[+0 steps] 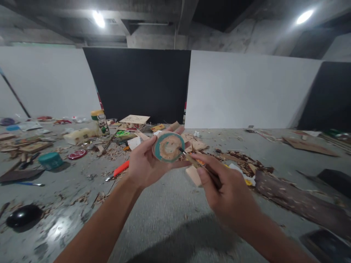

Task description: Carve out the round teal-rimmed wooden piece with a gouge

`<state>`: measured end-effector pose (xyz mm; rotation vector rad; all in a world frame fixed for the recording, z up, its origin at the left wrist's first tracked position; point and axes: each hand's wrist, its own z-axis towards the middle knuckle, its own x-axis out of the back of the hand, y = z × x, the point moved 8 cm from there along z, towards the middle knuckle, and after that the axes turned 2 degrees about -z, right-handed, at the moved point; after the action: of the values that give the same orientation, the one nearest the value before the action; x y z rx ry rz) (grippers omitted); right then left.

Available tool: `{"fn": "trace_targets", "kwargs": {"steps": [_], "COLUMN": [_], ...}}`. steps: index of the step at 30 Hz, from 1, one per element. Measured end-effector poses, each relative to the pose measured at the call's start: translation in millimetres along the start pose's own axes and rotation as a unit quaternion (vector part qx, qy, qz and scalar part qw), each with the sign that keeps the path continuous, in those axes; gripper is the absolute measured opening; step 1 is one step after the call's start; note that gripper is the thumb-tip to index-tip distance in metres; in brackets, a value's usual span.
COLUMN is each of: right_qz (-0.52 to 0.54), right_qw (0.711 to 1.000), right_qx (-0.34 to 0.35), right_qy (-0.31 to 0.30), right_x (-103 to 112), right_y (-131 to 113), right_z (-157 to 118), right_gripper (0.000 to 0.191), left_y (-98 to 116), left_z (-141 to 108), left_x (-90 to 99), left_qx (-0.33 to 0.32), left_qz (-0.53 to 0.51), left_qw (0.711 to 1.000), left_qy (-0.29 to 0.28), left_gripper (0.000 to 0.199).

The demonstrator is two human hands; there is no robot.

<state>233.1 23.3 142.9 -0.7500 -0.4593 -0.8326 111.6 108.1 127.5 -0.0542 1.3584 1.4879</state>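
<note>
A round disc with a teal ring and a rough tan middle is held up in my left hand, its fingers around the edge and behind it. My right hand grips a thin tool with a light handle. The dark tip of this tool meets the disc's right side. Behind and below my right fingers, a pale wooden block lies on the grey surface. An orange-red cutter rests just left of my left wrist.
Wood shavings lie scattered on both sides. At the left are a teal lid, a red lid, a yellow-capped bottle and a black rounded object. A brown sheet lies at the right. Black and white panels stand behind.
</note>
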Motion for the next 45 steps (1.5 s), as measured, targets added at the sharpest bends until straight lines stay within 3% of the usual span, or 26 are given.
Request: {"fn": "trace_targets", "kwargs": {"steps": [3, 10, 20, 29, 39, 42, 45], "right_qz": [-0.001, 0.030, 0.051, 0.044, -0.007, 0.021, 0.154], "right_qw": [1.000, 0.999, 0.999, 0.999, 0.995, 0.998, 0.986], "right_qx": [-0.002, -0.014, -0.007, 0.008, 0.100, 0.059, -0.061], "right_qy": [0.005, 0.009, -0.007, 0.009, 0.023, 0.016, -0.020], "right_x": [0.5, 3.1, 6.3, 9.0, 9.1, 8.9, 1.4], "right_y": [1.8, 4.8, -0.9, -1.6, -11.5, -3.4, 18.2], "right_z": [-0.3, -2.1, -2.0, -2.2, -3.3, -1.8, 0.0], "right_gripper": [0.032, 0.031, 0.032, 0.032, 0.034, 0.032, 0.028], "left_y": [4.5, 2.2, -0.1, 1.2, -3.6, -3.9, -1.0], "left_z": [-0.3, 3.7, 4.1, 4.7, 4.8, 5.9, 6.3], "left_x": [0.3, 7.3, -1.7, -7.7, -6.8, -5.5, -7.5], "left_qx": [-0.008, -0.038, -0.034, -0.048, 0.007, -0.001, -0.022], "left_qz": [-0.001, 0.035, 0.044, 0.056, 0.052, 0.070, 0.088], "left_qw": [1.000, 0.997, 0.998, 0.997, 0.996, 0.995, 0.994], "left_qy": [-0.015, 0.062, -0.021, -0.034, -0.067, -0.068, -0.065], "left_gripper": [0.040, 0.032, 0.032, 0.037, 0.040, 0.040, 0.041]}}
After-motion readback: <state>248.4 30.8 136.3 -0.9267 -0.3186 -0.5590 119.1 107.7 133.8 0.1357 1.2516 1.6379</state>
